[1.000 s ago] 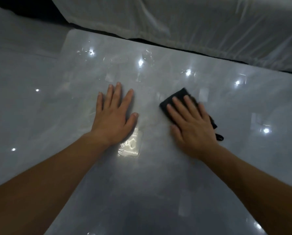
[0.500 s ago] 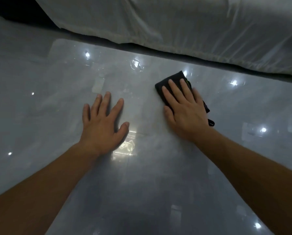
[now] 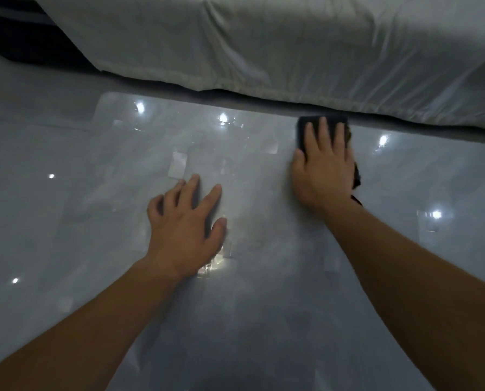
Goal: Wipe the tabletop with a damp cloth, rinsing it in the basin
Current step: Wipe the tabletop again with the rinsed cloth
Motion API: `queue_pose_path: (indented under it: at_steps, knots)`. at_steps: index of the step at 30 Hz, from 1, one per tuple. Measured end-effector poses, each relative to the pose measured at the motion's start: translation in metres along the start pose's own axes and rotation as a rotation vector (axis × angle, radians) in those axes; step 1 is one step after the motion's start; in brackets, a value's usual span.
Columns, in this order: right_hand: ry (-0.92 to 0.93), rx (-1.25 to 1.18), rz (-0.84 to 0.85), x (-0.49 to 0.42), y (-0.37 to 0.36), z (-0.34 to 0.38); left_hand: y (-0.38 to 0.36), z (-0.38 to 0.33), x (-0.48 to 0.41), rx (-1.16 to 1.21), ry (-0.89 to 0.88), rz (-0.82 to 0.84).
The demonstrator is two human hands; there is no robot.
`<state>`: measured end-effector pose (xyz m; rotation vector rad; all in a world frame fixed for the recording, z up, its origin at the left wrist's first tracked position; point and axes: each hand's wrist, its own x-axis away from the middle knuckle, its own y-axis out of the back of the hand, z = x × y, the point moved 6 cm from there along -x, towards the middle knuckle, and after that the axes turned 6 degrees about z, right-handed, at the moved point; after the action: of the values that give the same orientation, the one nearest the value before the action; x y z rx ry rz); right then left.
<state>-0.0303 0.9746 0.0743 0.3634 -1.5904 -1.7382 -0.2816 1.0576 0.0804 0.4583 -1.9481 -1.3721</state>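
Observation:
The glossy grey marble tabletop (image 3: 100,210) fills most of the head view and mirrors small ceiling lights. My right hand (image 3: 324,167) lies flat on a dark folded cloth (image 3: 303,128), pressing it onto the tabletop right at the far edge; only the cloth's front rim and a scrap by my wrist show. Flat on the surface near the middle rests my left hand (image 3: 183,221), fingers slightly spread and holding nothing. No basin is in view.
A white sheet-covered piece of furniture (image 3: 263,46) runs along the far side, hanging close above the table's far edge, with a dark gap under it. A dark area (image 3: 15,38) lies at the far left.
My right hand has pushed the cloth away from me, from mid-table to the far edge. My left hand has stayed planted while the view tipped forward.

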Motion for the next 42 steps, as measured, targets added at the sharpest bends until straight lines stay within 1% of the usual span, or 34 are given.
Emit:
queue_pose_path:
  at_steps: [3, 4, 6, 8, 11, 13, 14, 15, 16, 19, 21, 24, 26, 27, 29, 31, 33, 35, 38, 40, 42]
  knots:
    - [0.337, 0.060, 0.065, -0.001, -0.019, 0.087, -0.003, 0.004, 0.001, -0.031, -0.047, -0.007]
    - [0.406, 0.086, 0.087, 0.002, -0.022, 0.100, -0.005, 0.007, 0.001, -0.035, -0.061, -0.001]
    - [0.475, 0.125, 0.116, 0.001, -0.023, 0.092, -0.004, 0.013, 0.001, -0.013, -0.085, 0.009]
    - [0.431, 0.141, 0.076, -0.002, -0.015, 0.059, -0.001, 0.019, 0.003, 0.042, -0.109, 0.008]
    - [0.212, 0.079, 0.014, -0.006, -0.007, 0.022, 0.007, 0.035, 0.006, 0.149, -0.107, -0.004]
    - [0.104, 0.031, -0.007, -0.010, -0.007, 0.033, 0.015, 0.054, 0.011, 0.179, -0.055, -0.059]
    - [0.084, 0.009, -0.015, -0.013, -0.006, 0.046, 0.017, 0.064, 0.014, 0.177, -0.035, -0.083]
    - [0.103, -0.001, -0.012, -0.018, -0.007, 0.066, 0.020, 0.074, 0.017, 0.171, -0.016, -0.099]
    - [0.159, 0.002, 0.006, -0.024, -0.009, 0.089, 0.022, 0.085, 0.019, 0.169, 0.005, -0.110]
    - [0.392, 0.044, 0.061, -0.034, -0.024, 0.166, 0.022, 0.113, 0.021, 0.149, 0.064, -0.118]
    - [0.504, 0.102, 0.070, -0.027, -0.034, 0.201, 0.020, 0.127, 0.021, 0.110, 0.109, -0.104]
    - [0.712, 0.197, 0.137, 0.014, -0.051, 0.213, 0.014, 0.144, 0.023, 0.085, 0.173, -0.060]
    - [0.833, 0.232, 0.195, 0.041, -0.058, 0.204, 0.010, 0.149, 0.024, 0.077, 0.170, -0.060]
    - [0.865, 0.243, 0.222, 0.047, -0.059, 0.199, 0.009, 0.150, 0.025, 0.074, 0.165, -0.064]
    - [0.853, 0.255, 0.232, 0.036, -0.057, 0.197, 0.008, 0.151, 0.024, 0.082, 0.162, -0.079]
    - [0.758, 0.238, 0.178, 0.006, -0.050, 0.212, 0.008, 0.151, 0.023, 0.087, 0.153, -0.099]
    - [0.666, 0.205, 0.128, -0.026, -0.048, 0.244, 0.006, 0.153, 0.025, 0.076, 0.147, -0.111]
    - [0.648, 0.189, 0.101, -0.046, -0.053, 0.280, 0.004, 0.153, 0.024, 0.081, 0.148, -0.126]
    - [0.763, 0.218, 0.100, -0.033, -0.062, 0.301, 0.003, 0.154, 0.023, 0.074, 0.154, -0.136]
    - [0.884, 0.247, 0.142, -0.006, -0.065, 0.285, 0.002, 0.154, 0.022, 0.071, 0.154, -0.126]
    - [0.967, 0.270, 0.193, 0.021, -0.067, 0.262, 0.002, 0.155, 0.023, 0.073, 0.159, -0.118]
